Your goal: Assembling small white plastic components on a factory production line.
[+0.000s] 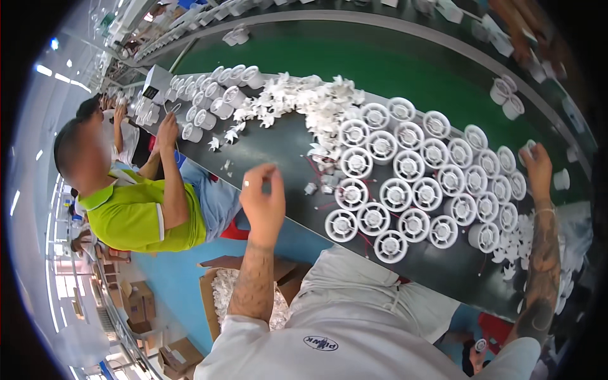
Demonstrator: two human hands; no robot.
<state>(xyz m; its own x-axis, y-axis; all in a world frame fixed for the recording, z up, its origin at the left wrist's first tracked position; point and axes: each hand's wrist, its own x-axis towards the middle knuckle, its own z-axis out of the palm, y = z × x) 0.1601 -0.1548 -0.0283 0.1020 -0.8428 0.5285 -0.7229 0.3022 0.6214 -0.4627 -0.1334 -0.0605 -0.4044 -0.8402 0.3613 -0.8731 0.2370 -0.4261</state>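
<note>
My left hand [263,199] hovers over the table's near edge, its fingers curled in toward the thumb; whatever they may hold is too small to make out. Far to the right, my right hand [538,166] grips a white round fan housing [527,151] by its rim, at the end of the group. Between my hands stand rows of white round fan housings [410,166] with spoked fronts, red wires showing among some. Left of these, white fan impellers [323,104] lie in a long heap. Small grey motors [327,182] sit near the heap's lower end.
A green conveyor belt [291,47] runs behind the dark table [278,136]. At left, a co-worker in a lime shirt [136,212] handles parts beside more white housings [234,97]. More impellers [516,244] lie near my right forearm. A cardboard box [209,297] of white pieces stands below.
</note>
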